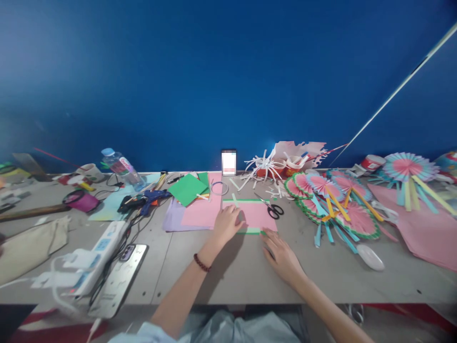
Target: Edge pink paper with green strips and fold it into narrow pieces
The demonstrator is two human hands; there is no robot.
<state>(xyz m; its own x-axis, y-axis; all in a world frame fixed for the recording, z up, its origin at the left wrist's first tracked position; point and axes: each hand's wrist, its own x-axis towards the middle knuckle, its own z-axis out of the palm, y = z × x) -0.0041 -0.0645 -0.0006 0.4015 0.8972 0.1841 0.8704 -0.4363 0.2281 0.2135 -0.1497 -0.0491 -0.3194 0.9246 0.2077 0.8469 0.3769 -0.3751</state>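
A pink paper sheet [255, 214] lies on a slightly larger light green sheet [254, 230] in the middle of the grey table [232, 276]. My left hand [227, 223] rests on the sheets' left edge with its fingers curled down against the paper. My right hand [280, 255] lies flat at the sheets' near right corner, fingers stretched toward the green edge. Black-handled scissors [273, 208] lie just right of the pink sheet.
Pink, purple and green paper sheets [191, 205] lie to the left, with a glue gun [148, 197] and a power strip [103, 247] with a phone [121, 278]. Finished paper fans [332, 205] cover the right. A small phone [229, 162] stands against the blue wall.
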